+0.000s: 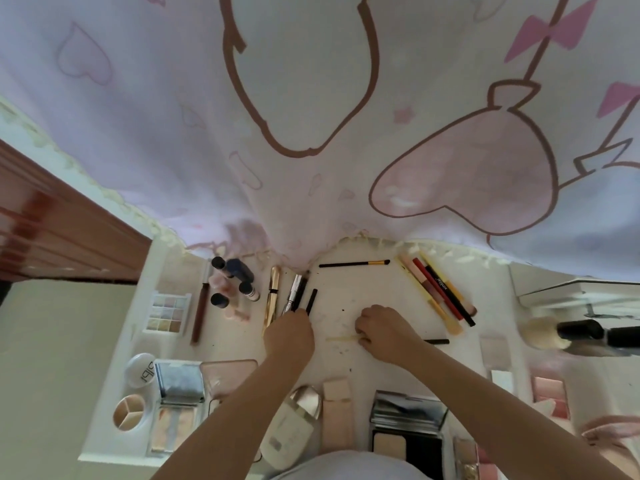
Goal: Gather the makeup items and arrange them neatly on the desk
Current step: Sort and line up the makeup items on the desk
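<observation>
On the white desk [346,296], my left hand [290,332] holds the near ends of two thin black pencils [311,301], beside a silver tube [292,293] and a gold tube [273,295]. My right hand [384,332] has its fingers curled on a thin yellow stick [341,338] lying flat at the desk's middle. A short black pencil [437,341] pokes out from behind the right wrist. A row of yellow, pink, red and black pencils [438,293] lies at the right. A black-handled brush [353,264] lies at the back.
An eyeshadow palette [168,312], a brown pencil [201,306] and small bottles [235,285] sit at left. Open compacts [178,407], a cream bottle [291,427] and a black compact [407,427] line the near edge. A large powder brush [575,336] lies right. A cartoon-print curtain [311,116] hangs behind.
</observation>
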Demonstrator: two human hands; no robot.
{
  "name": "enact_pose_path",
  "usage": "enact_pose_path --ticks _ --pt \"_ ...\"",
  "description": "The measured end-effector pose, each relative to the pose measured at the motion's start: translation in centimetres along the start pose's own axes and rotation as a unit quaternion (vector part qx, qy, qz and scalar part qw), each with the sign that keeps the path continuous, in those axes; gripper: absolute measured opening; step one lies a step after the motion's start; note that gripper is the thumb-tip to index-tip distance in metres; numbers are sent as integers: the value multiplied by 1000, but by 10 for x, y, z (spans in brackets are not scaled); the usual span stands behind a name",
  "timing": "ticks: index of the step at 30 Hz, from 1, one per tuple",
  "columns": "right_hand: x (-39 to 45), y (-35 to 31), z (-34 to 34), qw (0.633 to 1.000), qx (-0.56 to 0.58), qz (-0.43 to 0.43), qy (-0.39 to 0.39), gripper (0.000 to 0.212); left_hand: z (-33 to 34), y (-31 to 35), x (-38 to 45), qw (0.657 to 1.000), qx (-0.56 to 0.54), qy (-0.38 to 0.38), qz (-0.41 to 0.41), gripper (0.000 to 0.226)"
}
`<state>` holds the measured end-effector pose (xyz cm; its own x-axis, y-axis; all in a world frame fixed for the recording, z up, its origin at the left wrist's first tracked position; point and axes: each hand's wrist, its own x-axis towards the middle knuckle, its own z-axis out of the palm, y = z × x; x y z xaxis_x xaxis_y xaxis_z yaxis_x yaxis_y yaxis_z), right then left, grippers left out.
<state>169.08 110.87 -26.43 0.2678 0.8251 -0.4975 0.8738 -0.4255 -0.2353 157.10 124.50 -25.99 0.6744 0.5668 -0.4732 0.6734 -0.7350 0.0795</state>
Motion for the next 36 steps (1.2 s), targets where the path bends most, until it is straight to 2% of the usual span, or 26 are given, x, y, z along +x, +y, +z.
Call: enact_pose_path --ticks 7,12,16,22,28,30,32,36 --pt "7 4 -10 998 -31 -14 62 26 -1 -3 -3 1000 -11 24 15 23" --pt "30 15 -41 991 -64 25 118 31 -3 -3 -3 998 -27 42 26 24" --pt "51 15 -54 988 -88 68 110 34 -10 -1 -1 997 -33 47 47 24" --pt "43 15 -40 987 -81 84 106 38 -14 -4 0 996 -23 56 61 26" --pt "2 46 -28 980 -86 153 99 29 -12 13 0 983 5 39 181 26" --pt "-15 56 -23 974 -74 181 113 24 -7 23 -2 973 18 14 229 28" --pt "-32 66 -19 972 -38 199 120 26 -2 38 -3 962 40 -21 269 31" --pt "-66 83 -7 982 -9 137 126 28 2 65 -2 943 82 -72 314 33"
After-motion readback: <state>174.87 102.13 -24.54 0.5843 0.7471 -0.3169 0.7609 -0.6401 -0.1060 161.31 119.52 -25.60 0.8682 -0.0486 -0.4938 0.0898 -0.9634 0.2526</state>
